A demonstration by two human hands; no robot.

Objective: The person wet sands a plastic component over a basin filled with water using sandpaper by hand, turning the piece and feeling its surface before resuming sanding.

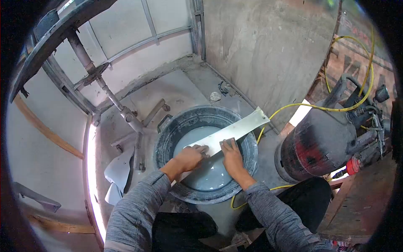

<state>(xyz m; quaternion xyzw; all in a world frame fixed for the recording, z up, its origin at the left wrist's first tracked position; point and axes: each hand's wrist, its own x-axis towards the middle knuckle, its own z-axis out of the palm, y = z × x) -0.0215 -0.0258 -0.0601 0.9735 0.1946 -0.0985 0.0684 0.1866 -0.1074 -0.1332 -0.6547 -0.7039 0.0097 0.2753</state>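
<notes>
A long, flat, pale metal strip (247,125) with a small hole near its far end slants across a round dark basin (163,145). Cloudy grey-white water (212,174) fills the lower part of the basin. On the nearer half of the strip lies my left hand (191,158), its fingers curled over the metal. My right hand (233,158) grips the strip's right edge near its middle, fingertips on the upper face. Whether anything small is under the left fingers is hidden. The strip's near end lies partly behind my left wrist.
A dark, worn gas cylinder (312,140) stands on the right, with a yellow hose (300,105) looping from it and passing by the basin. At left, a metal stand (105,90) rises from wheeled legs. A pale curved panel (119,170) leans near its base.
</notes>
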